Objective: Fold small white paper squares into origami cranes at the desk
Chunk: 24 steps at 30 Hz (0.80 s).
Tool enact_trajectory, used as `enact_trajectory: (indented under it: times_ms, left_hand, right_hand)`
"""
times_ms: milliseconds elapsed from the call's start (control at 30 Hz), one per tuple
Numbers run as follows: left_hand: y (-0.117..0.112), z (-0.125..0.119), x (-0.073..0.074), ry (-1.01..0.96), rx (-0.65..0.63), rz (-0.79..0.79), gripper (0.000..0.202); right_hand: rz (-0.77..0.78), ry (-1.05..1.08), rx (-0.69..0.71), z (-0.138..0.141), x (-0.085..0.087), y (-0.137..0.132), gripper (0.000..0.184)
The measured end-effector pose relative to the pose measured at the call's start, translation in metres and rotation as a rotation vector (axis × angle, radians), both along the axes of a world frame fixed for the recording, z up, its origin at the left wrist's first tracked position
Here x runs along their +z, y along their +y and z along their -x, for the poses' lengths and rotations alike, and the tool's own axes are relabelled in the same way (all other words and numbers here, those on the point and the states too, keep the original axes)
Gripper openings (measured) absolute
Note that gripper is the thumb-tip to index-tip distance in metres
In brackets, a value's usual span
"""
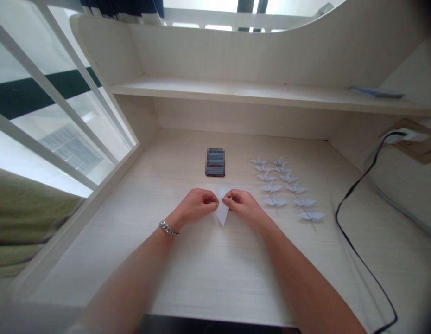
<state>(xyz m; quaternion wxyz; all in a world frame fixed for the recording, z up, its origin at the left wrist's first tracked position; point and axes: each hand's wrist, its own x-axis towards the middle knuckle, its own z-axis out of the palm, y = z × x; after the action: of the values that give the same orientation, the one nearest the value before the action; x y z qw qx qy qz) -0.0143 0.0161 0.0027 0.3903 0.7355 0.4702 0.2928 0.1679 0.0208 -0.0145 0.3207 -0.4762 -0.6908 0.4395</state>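
White pointed folded paper (pixel 222 216): tip on near side.
Left hand (pixel 201 203): pinches its left edge.
Right hand (pixel 240 204): pinches its right edge.

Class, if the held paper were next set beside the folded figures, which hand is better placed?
Likely the right hand: it grips the paper, and the folded figures lie nearer it than the left hand.

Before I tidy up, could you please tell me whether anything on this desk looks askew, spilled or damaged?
Nothing stands out: the folded paper birds sit in two rows, the black cord lies apart from them, and the held white paper shows no visible tear.
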Motion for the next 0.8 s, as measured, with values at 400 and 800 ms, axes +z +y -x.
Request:
enact_trajectory:
  times_ms: [400, 800]
  left_hand:
    - [0.010, 0.009, -0.007, -0.091, 0.072, 0.076, 0.020]
    - [0.012, 0.009, -0.011, -0.170, 0.123, 0.172, 0.013]
  right_hand:
    - [0.066, 0.146, -0.125, -0.017, -0.002, 0.012, 0.021]
    - [0.024, 0.134, -0.214, -0.011, -0.003, 0.010, 0.024]
